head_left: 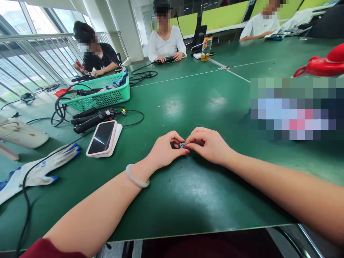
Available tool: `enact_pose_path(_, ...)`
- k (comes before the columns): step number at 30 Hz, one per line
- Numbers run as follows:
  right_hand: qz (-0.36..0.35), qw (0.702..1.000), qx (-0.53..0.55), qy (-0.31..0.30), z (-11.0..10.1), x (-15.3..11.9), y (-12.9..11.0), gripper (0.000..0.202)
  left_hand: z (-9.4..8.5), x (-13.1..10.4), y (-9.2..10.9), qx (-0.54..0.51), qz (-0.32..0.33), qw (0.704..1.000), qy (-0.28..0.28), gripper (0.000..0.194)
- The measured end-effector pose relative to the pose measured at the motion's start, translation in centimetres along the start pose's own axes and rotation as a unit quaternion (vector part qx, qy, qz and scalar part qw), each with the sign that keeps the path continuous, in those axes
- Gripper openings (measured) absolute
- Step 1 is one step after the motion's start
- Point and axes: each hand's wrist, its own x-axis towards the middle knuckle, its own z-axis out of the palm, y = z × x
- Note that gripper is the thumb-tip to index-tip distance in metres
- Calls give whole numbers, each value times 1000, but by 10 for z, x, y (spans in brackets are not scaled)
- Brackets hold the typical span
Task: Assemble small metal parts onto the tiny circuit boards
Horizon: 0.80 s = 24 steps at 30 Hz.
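Note:
Just above the green tabletop (150,118), my two hands meet around one small dark and pale piece (182,145), too small to name for certain. My left hand (168,148) is closed, thumb and fingers pinching the piece from the left. From the right, my right hand (211,145) pinches the same piece between thumb and fingertips. Most of it is hidden by the fingers. A pale bangle (137,176) circles my left wrist.
Left of my hands lie a phone (103,138), a black corded tool (95,118) and white-blue work gloves (43,168). Behind them stands a green basket (102,96) holding tools. A bottle (206,48) stands farther back. Several people sit around the table. A red object (322,64) is at right.

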Motion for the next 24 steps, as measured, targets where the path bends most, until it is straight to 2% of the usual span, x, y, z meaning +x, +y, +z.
enact_pose_path(5,30,998,50,-23,1,3,3,5,0,0,0,-15,3,1000,-15,30)
enact_pose_path(9,58,995,66,-38,-3,4,6,10,-1,1,-1,0,4,1000,-3,29)
enact_pose_path(11,61,995,35,-74,-9,4,7,11,-2,2,-4,10,-8,1000,5,27)
enact_pose_path(12,51,992,6,-111,-12,3,8,10,-2,3,-5,16,-17,1000,10,27)
enact_pose_path(15,-9,973,-92,-209,-19,-1,10,11,-3,4,-9,28,-36,999,27,27)
enact_pose_path(17,-39,963,-116,-241,-19,-3,11,6,-3,5,-11,27,-36,998,32,28)
enact_pose_path(19,-63,962,-126,-235,-18,-4,10,10,-3,4,-11,23,-34,999,32,28)
enact_pose_path(21,-70,969,-119,-205,-16,-4,8,12,-3,4,-9,19,-34,999,29,29)
enact_pose_path(24,-36,987,-81,-136,-13,-3,3,14,-3,3,-6,10,-37,999,23,30)
